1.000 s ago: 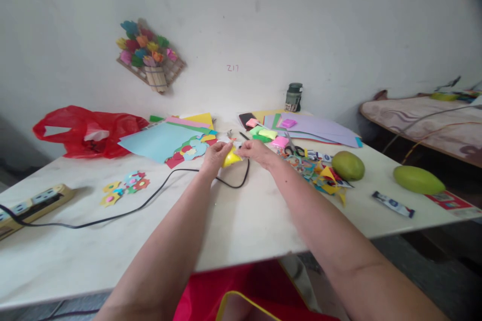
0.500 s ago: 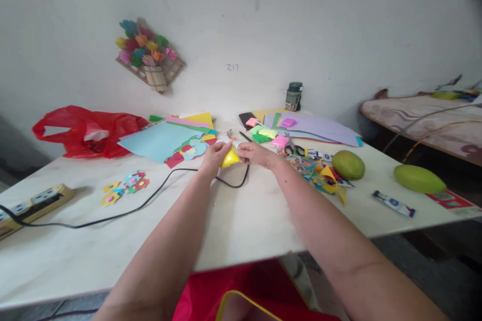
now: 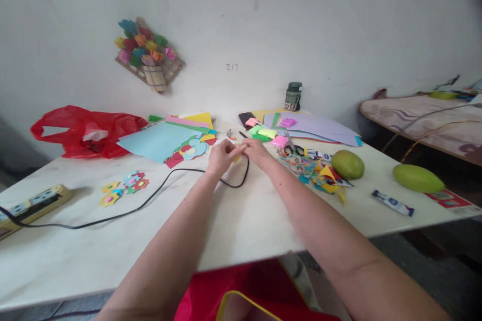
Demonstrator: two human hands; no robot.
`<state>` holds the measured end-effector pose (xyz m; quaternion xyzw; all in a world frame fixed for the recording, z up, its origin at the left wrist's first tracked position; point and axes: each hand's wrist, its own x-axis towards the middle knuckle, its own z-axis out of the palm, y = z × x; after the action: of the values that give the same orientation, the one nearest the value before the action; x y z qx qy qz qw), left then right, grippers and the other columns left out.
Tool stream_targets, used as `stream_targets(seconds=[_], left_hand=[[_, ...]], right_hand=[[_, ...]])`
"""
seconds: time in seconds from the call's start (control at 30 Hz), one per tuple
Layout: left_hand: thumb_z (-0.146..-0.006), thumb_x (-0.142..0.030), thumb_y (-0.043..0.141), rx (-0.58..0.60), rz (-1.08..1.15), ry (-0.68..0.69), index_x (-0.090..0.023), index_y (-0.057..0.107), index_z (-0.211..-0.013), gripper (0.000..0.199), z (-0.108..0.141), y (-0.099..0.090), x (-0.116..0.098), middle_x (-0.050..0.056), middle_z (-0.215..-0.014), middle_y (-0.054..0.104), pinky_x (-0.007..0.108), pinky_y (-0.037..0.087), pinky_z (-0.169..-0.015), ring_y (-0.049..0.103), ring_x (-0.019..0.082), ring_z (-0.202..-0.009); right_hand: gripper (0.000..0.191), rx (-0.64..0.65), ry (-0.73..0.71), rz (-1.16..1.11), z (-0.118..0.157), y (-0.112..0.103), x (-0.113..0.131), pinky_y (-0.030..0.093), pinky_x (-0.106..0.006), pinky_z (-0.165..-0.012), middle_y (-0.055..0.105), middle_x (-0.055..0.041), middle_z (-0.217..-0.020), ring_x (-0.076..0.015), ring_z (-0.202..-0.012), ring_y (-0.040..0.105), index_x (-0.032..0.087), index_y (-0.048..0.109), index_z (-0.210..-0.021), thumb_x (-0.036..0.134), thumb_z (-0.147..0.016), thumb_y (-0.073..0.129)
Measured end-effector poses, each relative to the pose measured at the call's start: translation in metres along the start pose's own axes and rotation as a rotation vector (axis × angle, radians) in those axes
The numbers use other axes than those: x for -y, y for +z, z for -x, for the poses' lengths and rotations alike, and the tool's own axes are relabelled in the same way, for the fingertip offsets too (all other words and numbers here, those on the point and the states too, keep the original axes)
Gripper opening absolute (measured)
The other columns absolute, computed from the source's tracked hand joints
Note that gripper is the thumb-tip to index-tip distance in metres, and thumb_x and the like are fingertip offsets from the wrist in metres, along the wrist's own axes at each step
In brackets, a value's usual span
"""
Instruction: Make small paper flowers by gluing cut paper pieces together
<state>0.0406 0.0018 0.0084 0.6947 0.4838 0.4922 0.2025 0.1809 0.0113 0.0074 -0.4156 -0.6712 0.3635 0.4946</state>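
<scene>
Meeting fingertips: left hand (image 3: 222, 158) and right hand (image 3: 257, 153) appear to touch just beyond the loop of the black cord (image 3: 235, 187), my landmark.
Fingers: bunched together on both; what they clamp, if anything, I cannot tell.
Yellow piece (image 3: 237, 159): only a sliver shows between the hands, just beyond the loop; the rest is hidden.
Fine work: I judge small fingertip moves and light pressure best, forearms steady.
Cord: main obstacle; runs close under the right hand, so I'd keep the wrists lifted off it.
Bright packets (image 3: 267, 133): beyond the loop, to its right.
Scissors (image 3: 300, 151): right of the loop, past the packets; handles worth avoiding.
Paper scraps (image 3: 328, 179): farther right of the loop, heaped.
Paper flowers (image 3: 131, 181): well left of the loop, apart from the hands.
</scene>
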Motion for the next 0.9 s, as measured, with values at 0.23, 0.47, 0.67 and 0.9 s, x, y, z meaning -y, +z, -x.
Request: stream_targets(seconds=[0.23,0.47,0.67,0.9], left_hand=[[-0.055,-0.041,0.074,0.096,0.009,0.080,-0.017,0.052,-0.064,0.034,0.001,-0.004,0.002,-0.004,-0.057,0.050,0.021,0.034,-0.051,0.044,0.009,-0.053],[-0.062,-0.041,0.069,0.111,-0.128,0.203,-0.017,0.059,-0.078,0.031,0.003,0.001,0.003,0.001,-0.067,0.056,0.024,0.042,-0.059,0.052,0.012,-0.061],[-0.074,-0.034,0.061,-0.020,-0.348,0.311,-0.018,0.065,-0.090,0.023,0.005,0.003,-0.001,0.008,-0.091,0.061,0.025,0.043,-0.068,0.057,0.016,-0.076],[-0.070,-0.023,0.059,-0.007,-0.402,0.202,-0.023,0.067,-0.100,0.031,0.006,0.007,0.010,0.007,-0.112,0.062,0.027,0.045,-0.071,0.062,0.017,-0.076]], right_hand=[[0.022,0.187,0.264,-0.304,0.003,-0.005,0.000,0.030,-0.023,-0.042,0.044,0.0040,-0.047,-0.0076,-0.043,0.038,0.019,0.046,-0.056,0.035,-0.064,0.060],[0.012,0.139,0.279,-0.237,0.001,-0.012,0.000,0.034,-0.025,-0.041,0.045,0.0031,-0.046,-0.0091,-0.043,0.041,0.018,0.048,-0.054,0.019,-0.061,0.058],[0.014,-0.036,0.126,-0.269,-0.003,0.000,-0.006,0.039,-0.024,-0.047,0.047,0.0026,-0.050,-0.0088,-0.047,0.045,0.017,0.049,-0.054,0.023,-0.066,0.054],[0.013,-0.013,0.233,-0.281,-0.001,0.014,-0.016,0.038,-0.024,-0.048,0.050,0.0015,-0.052,-0.0095,-0.048,0.046,0.017,0.051,-0.057,0.024,-0.068,0.052]])
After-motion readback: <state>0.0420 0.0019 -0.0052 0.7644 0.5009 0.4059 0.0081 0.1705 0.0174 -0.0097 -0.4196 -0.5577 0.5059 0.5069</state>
